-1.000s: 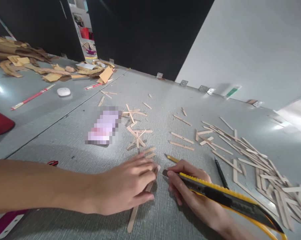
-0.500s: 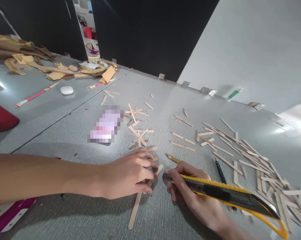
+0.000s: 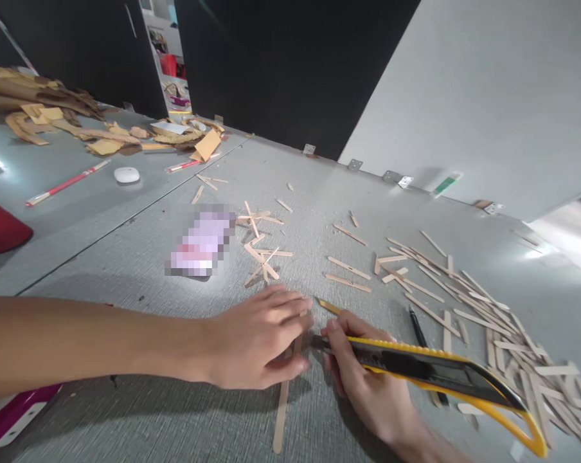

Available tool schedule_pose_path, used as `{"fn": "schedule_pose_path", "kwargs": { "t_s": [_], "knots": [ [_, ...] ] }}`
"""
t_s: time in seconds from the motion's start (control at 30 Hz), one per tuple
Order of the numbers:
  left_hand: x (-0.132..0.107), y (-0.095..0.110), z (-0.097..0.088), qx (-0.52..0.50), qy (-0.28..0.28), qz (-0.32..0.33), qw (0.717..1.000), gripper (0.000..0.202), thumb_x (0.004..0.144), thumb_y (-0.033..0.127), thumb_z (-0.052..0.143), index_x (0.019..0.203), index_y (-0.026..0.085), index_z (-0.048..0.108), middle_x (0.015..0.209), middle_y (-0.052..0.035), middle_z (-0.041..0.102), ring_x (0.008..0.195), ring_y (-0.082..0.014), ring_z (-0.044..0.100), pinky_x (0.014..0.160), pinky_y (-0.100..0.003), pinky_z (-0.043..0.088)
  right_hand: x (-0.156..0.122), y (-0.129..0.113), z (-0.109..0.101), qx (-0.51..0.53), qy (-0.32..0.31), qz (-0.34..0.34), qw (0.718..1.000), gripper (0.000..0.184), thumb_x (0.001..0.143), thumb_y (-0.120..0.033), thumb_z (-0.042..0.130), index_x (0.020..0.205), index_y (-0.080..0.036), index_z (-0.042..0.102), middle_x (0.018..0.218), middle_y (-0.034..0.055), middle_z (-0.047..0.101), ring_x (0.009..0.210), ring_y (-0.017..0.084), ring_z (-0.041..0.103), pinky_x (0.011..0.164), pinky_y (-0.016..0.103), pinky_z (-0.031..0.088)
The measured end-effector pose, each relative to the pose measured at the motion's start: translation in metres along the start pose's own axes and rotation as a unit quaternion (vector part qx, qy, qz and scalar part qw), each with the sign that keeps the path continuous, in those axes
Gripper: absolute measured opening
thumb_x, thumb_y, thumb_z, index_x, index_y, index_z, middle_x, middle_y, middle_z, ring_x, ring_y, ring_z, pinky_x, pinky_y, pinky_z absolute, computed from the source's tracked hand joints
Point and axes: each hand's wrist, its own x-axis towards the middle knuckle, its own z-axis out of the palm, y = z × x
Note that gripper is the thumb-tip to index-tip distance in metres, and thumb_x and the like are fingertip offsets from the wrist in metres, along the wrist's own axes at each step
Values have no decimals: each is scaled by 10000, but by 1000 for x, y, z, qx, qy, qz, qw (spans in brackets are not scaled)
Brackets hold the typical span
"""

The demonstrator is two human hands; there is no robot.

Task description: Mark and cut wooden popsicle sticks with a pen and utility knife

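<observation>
My left hand point(image 3: 266, 337) is closed over a wooden craft stick point(image 3: 280, 424) on the grey tabletop. Its fingers hide the stick's middle, while the near end sticks out below the thumb. My right hand point(image 3: 367, 379) grips a yellow and black utility knife point(image 3: 430, 368), its tip pointing left toward my left fingertips. Whether the tip touches the stick cannot be made out. Just beyond my right fingers lies a yellow pencil point(image 3: 330, 307). A black pen point(image 3: 417, 326) is partly hidden behind the knife.
Loose craft sticks point(image 3: 502, 321) pile up on the right. Crossed sticks point(image 3: 264, 260) lie beyond my left hand, near a pixelated phone-like object point(image 3: 201, 244). A white case point(image 3: 126, 175) and brown scraps point(image 3: 107, 138) are at the far left. Dark and pale panels point(image 3: 290, 71) rise behind.
My left hand has shifted slightly right and closed further around the stick. The stick's near end has swung right and now points more straight toward me. The knife stays in my right hand.
</observation>
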Motion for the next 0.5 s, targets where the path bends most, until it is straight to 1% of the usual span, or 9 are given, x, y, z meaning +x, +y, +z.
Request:
{"fn": "schedule_pose_path", "kwargs": {
  "t_s": [0.03,0.07,0.13,0.2,0.23,0.3,0.4,0.5],
  "knots": [
    [-2,0,-6,-2,-10,6,1000,424,1070,392,479,1270,75,676,1492,-206,584,1458,-328,486,1250,-525,346,0,0,0,5,4,4,1000,470,1068,-485,499,662,-249,476,461,-57,512,389,102,463,426,250,385],
    [-5,1,-12,-6,-32,22,999,370,1070,359,477,1227,112,704,1506,-174,581,1477,-308,468,1260,-504,337,0,1,0,9,6,8,1000,469,1070,-487,495,667,-249,478,466,-56,514,385,100,460,417,246,377],
    [-9,1,-21,1,-78,62,995,344,1064,340,494,1299,178,687,1547,-133,548,1537,-322,371,1266,-553,312,0,2,0,15,9,11,1000,478,1074,-496,482,665,-248,480,480,-51,518,383,96,456,393,239,356],
    [-11,2,-24,16,-101,78,992,382,1065,363,500,1393,219,633,1571,-126,512,1562,-342,310,1265,-599,288,1,3,0,19,13,6,1000,486,1075,-502,471,659,-250,467,490,-52,501,386,94,442,371,233,332],
    [-11,4,-22,23,-105,79,991,402,1066,382,498,1420,229,612,1571,-133,500,1561,-348,305,1266,-603,282,2,4,0,19,15,4,1000,487,1075,-503,469,659,-252,459,493,-54,488,390,94,433,368,231,328],
    [-10,7,-17,30,-103,74,992,435,1066,415,493,1449,232,588,1544,-153,493,1539,-350,338,1270,-578,287,2,5,1,15,18,0,1000,478,1076,-500,467,667,-254,450,504,-56,480,401,96,429,375,232,333],
    [-7,12,-8,29,-93,68,993,483,1056,449,503,1483,232,558,1454,-171,521,1493,-357,396,1272,-554,294,3,6,1,8,16,-9,1000,456,1075,-486,473,682,-255,446,513,-57,488,409,100,426,395,242,341],
    [-7,13,-4,25,-88,61,994,533,1053,478,494,1511,208,528,1432,-194,510,1501,-379,376,1276,-554,282,3,8,1,-10,20,-25,999,437,1074,-456,487,688,-257,435,510,-65,476,417,104,419,427,254,357]
  ]
}}
